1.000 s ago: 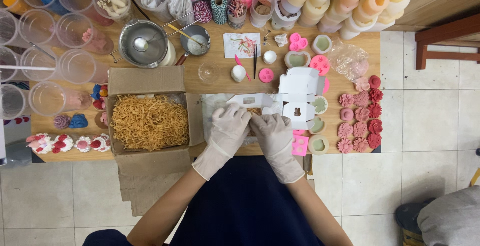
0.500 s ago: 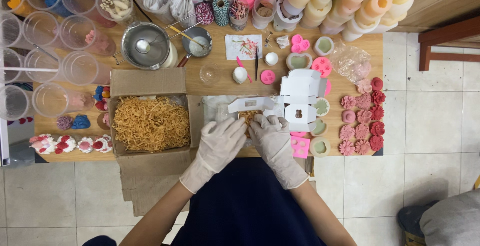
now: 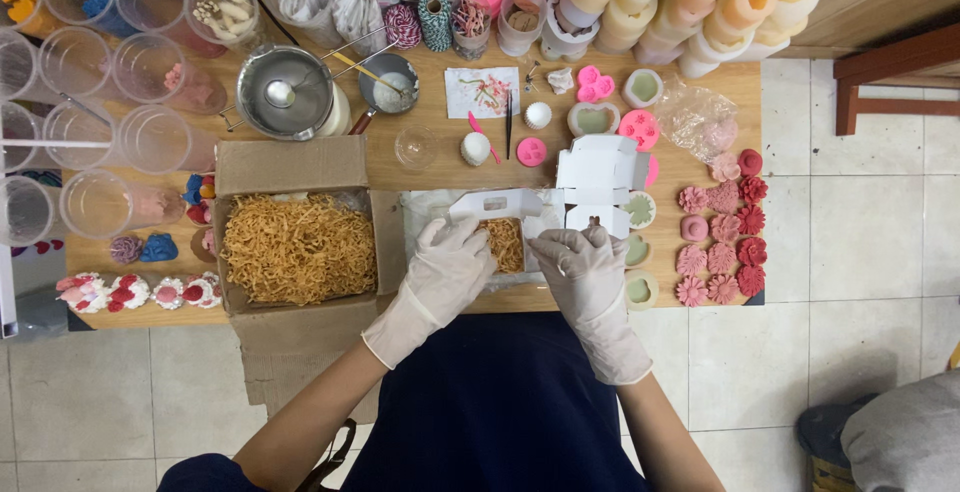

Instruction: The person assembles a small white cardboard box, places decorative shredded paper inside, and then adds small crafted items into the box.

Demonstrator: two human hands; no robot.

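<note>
On the worktop (image 3: 430,112), beside the cardboard box of shredded paper (image 3: 298,248), both gloved hands are steadying a small white gift box (image 3: 510,232), left hand (image 3: 445,272) and right hand (image 3: 580,270) fingers curled gripping its sides, seemingly bedding filler, needing gentle pressing next.

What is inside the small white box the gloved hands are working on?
The small white box holds tan shredded paper filler, the same kind as in the cardboard box. The left hand and right hand cover its sides, so anything beneath them or the filler cannot be seen.
</note>
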